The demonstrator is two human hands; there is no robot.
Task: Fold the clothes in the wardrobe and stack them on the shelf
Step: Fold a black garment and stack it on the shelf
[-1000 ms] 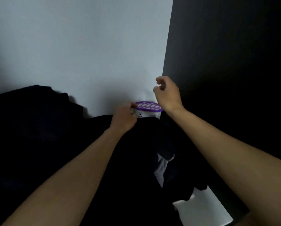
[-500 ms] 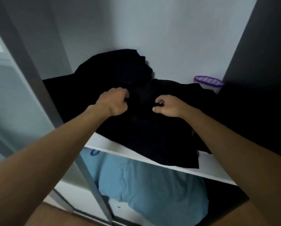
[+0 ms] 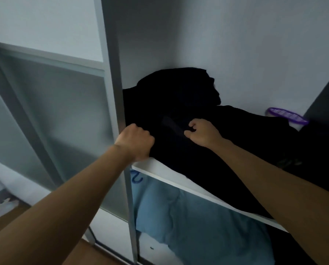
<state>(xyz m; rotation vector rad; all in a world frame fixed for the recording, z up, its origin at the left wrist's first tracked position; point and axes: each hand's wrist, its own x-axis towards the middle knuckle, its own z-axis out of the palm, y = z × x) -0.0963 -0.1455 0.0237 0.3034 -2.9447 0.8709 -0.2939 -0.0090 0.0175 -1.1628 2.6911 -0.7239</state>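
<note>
Both hands have come fwd from the back corner by the purple-lidded tub [image 3: 287, 116], left hand [image 3: 136, 144] now fisted on the black garment [image 3: 188, 159] at the shelf [image 3: 159, 169] front, right hand [image 3: 202, 133] pinching it mid-pile, so prob. dragging it out, folding not begun.

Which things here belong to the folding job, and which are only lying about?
Belong to the job:
black clothes, heaped unfolded
white shelf under them
left hand and right hand, both with a grip on the black clothes

Lying about:
purple-lidded container, back right on the shelf
light blue fabric below the shelf
sliding door frame
</note>
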